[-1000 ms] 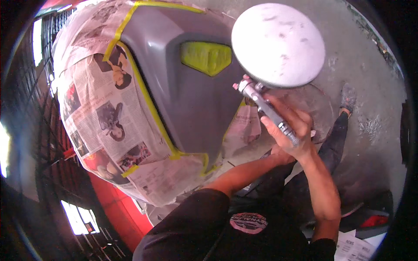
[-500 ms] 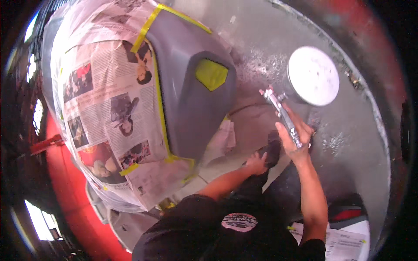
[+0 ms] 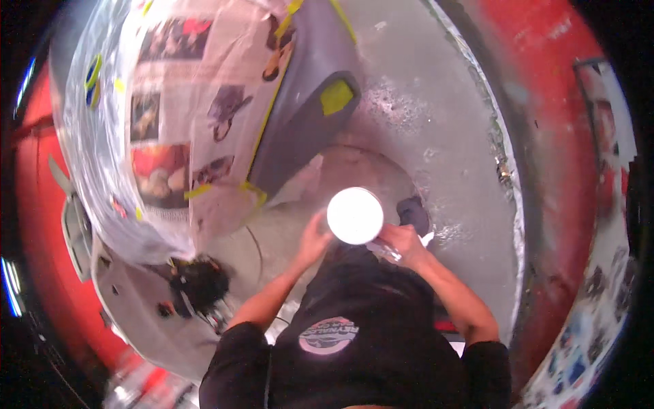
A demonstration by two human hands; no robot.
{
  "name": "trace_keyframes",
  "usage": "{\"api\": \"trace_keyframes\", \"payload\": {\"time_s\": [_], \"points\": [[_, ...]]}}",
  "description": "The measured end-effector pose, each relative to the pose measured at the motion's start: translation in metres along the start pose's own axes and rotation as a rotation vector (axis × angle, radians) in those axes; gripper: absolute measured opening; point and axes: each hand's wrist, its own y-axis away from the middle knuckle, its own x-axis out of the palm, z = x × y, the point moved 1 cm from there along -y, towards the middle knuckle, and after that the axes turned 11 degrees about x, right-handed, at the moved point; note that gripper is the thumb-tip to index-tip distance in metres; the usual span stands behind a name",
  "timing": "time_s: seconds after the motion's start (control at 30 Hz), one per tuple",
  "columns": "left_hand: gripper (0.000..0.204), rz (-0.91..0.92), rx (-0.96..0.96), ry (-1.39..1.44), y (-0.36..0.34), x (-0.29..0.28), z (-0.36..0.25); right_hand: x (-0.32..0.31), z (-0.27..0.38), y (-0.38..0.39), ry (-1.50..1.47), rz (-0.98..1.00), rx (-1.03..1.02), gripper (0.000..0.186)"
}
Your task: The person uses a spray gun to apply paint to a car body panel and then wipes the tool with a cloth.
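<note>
In front of my torso is a spray gun (image 3: 387, 253) with a cup on top, seen from above as a round white lid (image 3: 355, 215). My right hand (image 3: 407, 244) is closed around the gun's metal handle, on the right of the lid. At the lid's left edge, my left hand (image 3: 315, 239) holds the cup's side, its fingertips partly hidden below the lid. Ahead and to the left stands a grey car bumper (image 3: 310, 102) with a yellow-taped patch (image 3: 336, 97). Newspaper masking (image 3: 204, 102), edged with yellow tape, covers the surface beside it.
Clear plastic sheeting (image 3: 102, 177) wraps the car on the left. A black bristly-looking object (image 3: 201, 283) lies at lower left, beside a grey panel (image 3: 129, 300). A dark shoe (image 3: 413, 217) is beyond my right hand. On the right, a red wall (image 3: 545, 88) rises past the wet-spotted floor (image 3: 443, 136).
The spray gun has come back from the far right to in front of my body. My left hand has risen from near my leg to the cup. The view has shifted too.
</note>
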Motion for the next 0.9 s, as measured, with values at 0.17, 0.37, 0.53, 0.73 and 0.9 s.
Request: {"api": "trace_keyframes", "payload": {"time_s": [0.17, 0.37, 0.53, 0.73, 0.9], "points": [[0.094, -0.483, 0.331, 0.27, 0.079, 0.007, -0.111, -0.009, 0.023, -0.017, 0.061, 0.309, -0.078, 0.043], [0.13, -0.951, 0.429, 0.32, 0.127, 0.027, -0.165, 0.019, 0.032, -0.019, -0.007, 0.688, -0.155, 0.059], [0.115, -1.166, 0.349, 0.256, 0.152, -0.008, -0.145, 0.071, 0.086, -0.032, -0.116, 0.871, -0.213, 0.057], [0.114, -1.194, 0.493, 0.24, 0.203, -0.079, -0.09, 0.141, 0.161, -0.061, 0.245, 1.132, -0.18, 0.079], [0.106, -1.288, 0.598, 0.155, 0.274, -0.159, -0.022, 0.177, 0.109, -0.039, 0.283, 1.062, 0.163, 0.092]]}}
